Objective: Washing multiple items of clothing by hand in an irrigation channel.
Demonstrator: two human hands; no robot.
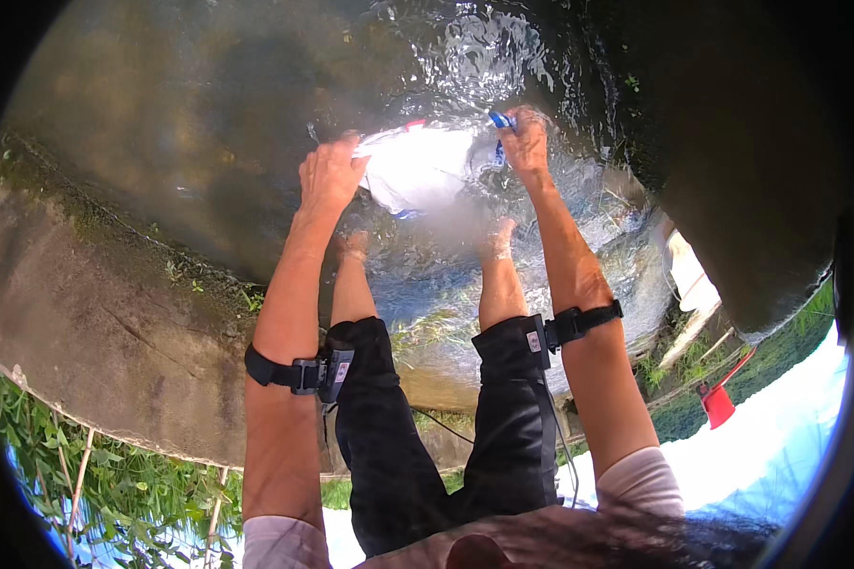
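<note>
A white cloth or bag [423, 167] with small red and blue patches lies spread in the shallow water [256, 92]. Strong glare washes out its middle, so its material is hard to tell. My left hand [334, 171] grips its left edge, fingers curled over it. At the opposite side my right hand [525, 142] is closed around a blue-and-white part [502, 121] that looks like the same item's edge. My bare feet stand in the water just below it, partly blurred by the surface.
A concrete wall [114, 299] runs along the left, with small weeds at the waterline. Another dark wall [740, 142] rises on the right. Beyond the edge are a white object [690, 274] and a red dipper-like container [719, 405]. Straps with small devices circle both forearms; cables hang near my legs.
</note>
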